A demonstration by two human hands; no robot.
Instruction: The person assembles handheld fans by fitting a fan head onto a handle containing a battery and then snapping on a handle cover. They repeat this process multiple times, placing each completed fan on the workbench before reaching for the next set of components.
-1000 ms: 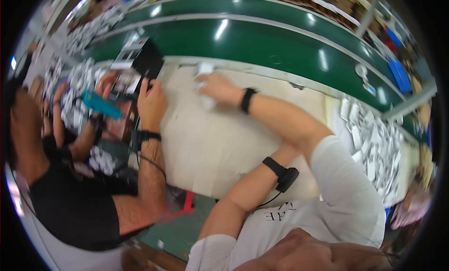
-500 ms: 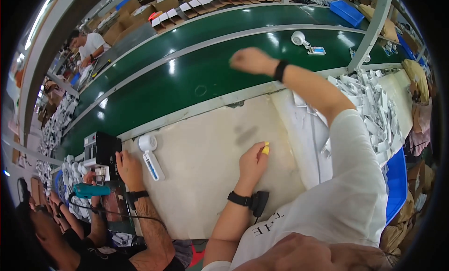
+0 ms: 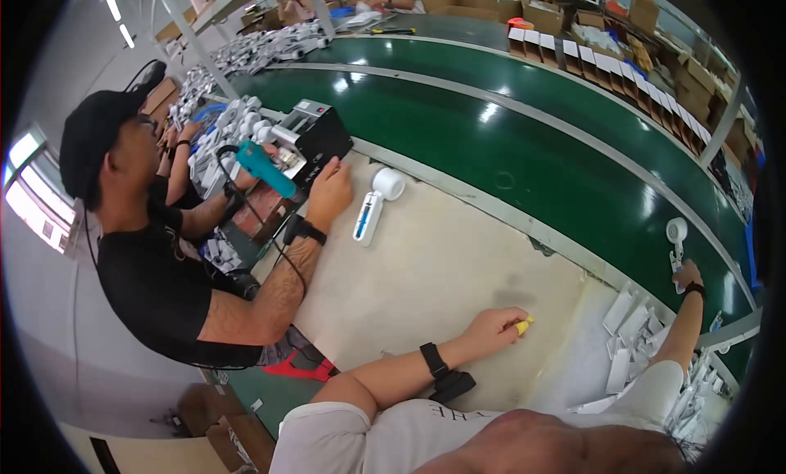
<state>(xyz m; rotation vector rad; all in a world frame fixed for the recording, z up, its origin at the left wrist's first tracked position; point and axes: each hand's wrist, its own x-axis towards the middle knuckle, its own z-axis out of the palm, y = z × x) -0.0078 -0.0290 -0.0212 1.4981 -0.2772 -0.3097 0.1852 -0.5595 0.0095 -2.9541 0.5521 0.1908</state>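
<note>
Apparently picking up, the right hand (image 3: 689, 274) met the round-headed white unit (image 3: 675, 234) at three o'clock, its closure unclear; a firm grip seemed needed. The left hand (image 3: 494, 331) pinched a yellow piece (image 3: 523, 327) toward five.

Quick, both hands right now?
Left hand: closed; something yellow at the fingertips, held or worn unclear.
Right hand: at the white handheld device on the green belt; grip can't be told.

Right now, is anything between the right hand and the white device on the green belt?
Nothing visible stands between them: the right hand is at the lower end of the white device on the green belt. Whether the fingers grip it or only touch it, I can't tell.
</note>
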